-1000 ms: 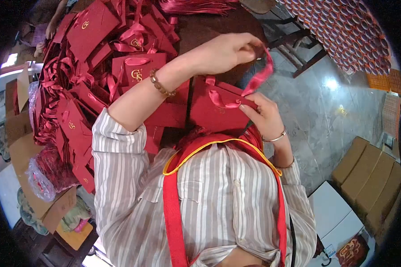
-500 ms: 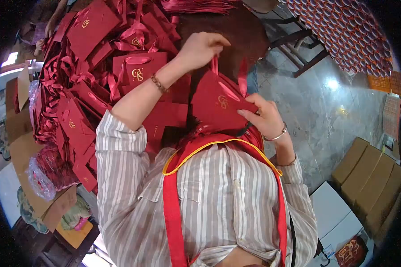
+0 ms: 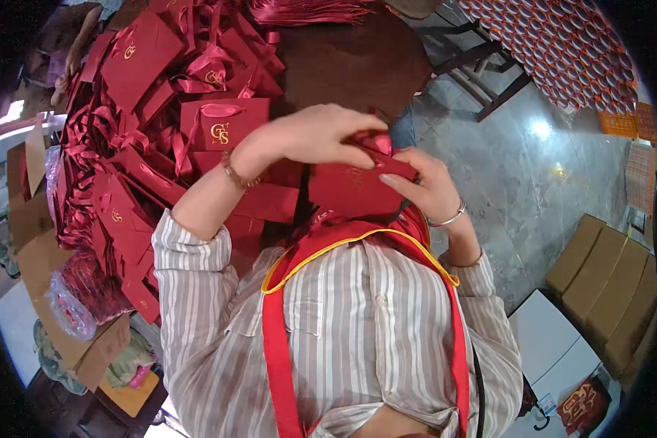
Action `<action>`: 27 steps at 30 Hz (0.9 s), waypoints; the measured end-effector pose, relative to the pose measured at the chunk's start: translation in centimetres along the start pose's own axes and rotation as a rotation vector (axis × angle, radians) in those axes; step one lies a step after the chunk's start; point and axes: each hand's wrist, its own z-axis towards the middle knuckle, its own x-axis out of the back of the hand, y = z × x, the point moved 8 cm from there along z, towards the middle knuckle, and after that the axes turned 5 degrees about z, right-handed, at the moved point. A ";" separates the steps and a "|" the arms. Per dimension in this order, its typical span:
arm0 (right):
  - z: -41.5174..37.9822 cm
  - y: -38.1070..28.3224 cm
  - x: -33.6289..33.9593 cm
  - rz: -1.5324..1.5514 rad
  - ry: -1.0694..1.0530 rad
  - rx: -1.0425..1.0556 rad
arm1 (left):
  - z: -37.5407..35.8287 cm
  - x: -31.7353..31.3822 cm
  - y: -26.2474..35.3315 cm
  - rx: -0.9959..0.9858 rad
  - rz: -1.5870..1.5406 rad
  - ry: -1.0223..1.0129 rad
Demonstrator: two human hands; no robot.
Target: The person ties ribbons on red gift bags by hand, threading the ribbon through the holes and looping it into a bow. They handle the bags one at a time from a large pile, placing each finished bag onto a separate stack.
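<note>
A dark red paper bag with a faint gold print lies before my chest, above the red apron. My left hand, with a beaded bracelet at the wrist, reaches over the bag's top, its thumb and fingers closed round the ribbon and top edge. The bag's upper right corner is pinched between thumb and fingers of my right hand, which has a silver bangle at the wrist. My left hand partly covers the gold print. Beside my left forearm lies another red bag with gold letters.
Many red bags with ribbons are heaped at the left. Beyond my hands is a brown tabletop, with red tassels at its far edge. Cardboard boxes stand at the right. At the far left, another person's hand shows.
My left hand has come down from above the bag onto its top edge, and the raised ribbon has been lowered and bunched. My right hand still grips the corner. The view has shifted slightly.
</note>
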 end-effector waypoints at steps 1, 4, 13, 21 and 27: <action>0.0 -0.3 0.0 0.000 0.004 -0.001 | 0.0 -0.1 1.0 -0.041 0.044 0.058; -0.2 -1.7 -0.3 -0.011 0.007 0.033 | -0.3 -0.2 4.4 -0.148 0.157 0.209; -1.2 -2.6 0.3 -0.038 -0.116 -0.010 | -4.4 -1.5 7.4 -0.344 0.292 0.811; -1.5 -4.8 -0.1 0.090 -0.224 0.008 | -3.9 -2.8 7.4 -0.046 0.178 0.025; -1.2 -5.3 -1.1 0.001 -0.285 -0.004 | -2.9 -3.9 5.9 -0.071 0.275 -0.424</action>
